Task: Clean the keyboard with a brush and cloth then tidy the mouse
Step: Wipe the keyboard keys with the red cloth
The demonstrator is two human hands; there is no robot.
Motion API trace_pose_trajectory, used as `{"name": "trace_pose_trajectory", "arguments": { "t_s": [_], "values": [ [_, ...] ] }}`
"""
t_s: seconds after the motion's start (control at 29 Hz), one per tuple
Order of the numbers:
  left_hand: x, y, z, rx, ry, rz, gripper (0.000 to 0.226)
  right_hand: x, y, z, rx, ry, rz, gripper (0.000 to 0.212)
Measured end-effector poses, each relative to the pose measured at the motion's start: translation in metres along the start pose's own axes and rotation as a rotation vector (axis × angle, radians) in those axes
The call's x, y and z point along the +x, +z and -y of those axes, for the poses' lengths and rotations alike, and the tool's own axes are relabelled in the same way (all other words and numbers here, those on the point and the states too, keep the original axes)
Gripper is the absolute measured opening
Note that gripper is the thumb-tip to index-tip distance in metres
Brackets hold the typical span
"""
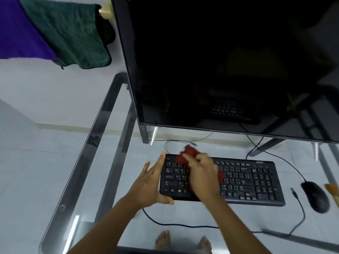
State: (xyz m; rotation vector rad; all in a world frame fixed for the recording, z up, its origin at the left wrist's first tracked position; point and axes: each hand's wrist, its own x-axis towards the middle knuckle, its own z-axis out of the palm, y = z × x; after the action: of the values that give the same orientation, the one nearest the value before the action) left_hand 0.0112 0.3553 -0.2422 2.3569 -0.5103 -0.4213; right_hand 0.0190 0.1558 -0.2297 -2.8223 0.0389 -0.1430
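Observation:
A black keyboard [247,180] lies on the glass desk [102,136] below the monitor. My left hand [148,184] holds the keyboard's left end, fingers along its side and thumb at the front edge. My right hand [201,175] grips a red cloth [187,153] and presses it on the left-middle keys; the cloth and hand are motion-blurred. A black mouse [315,197] sits to the right of the keyboard, its cable running back behind the monitor. A pale brush handle [333,189] shows at the right edge beside the mouse.
A large dark monitor [220,61] stands right behind the keyboard on metal legs. A loose USB plug [293,191] and black cables lie near the desk's front. Green and purple towels [60,30] hang at top left. Bare feet show through the glass.

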Motion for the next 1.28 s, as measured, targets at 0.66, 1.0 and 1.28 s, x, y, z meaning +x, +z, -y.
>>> {"name": "trace_pose_trajectory", "arguments": {
  "t_s": [0.66,1.0,1.28],
  "values": [
    [0.0,0.0,0.001,-0.055,0.025,-0.006,0.145,-0.023,-0.008,0.024,0.161,-0.441,0.283,0.041],
    [-0.001,-0.002,0.001,-0.071,0.005,-0.014,0.145,0.002,-0.006,0.03,0.144,-0.288,0.226,0.04],
    [-0.002,-0.002,0.001,-0.064,0.039,-0.029,0.146,-0.03,-0.018,0.017,0.111,-0.498,0.415,0.043]
  ]
}}
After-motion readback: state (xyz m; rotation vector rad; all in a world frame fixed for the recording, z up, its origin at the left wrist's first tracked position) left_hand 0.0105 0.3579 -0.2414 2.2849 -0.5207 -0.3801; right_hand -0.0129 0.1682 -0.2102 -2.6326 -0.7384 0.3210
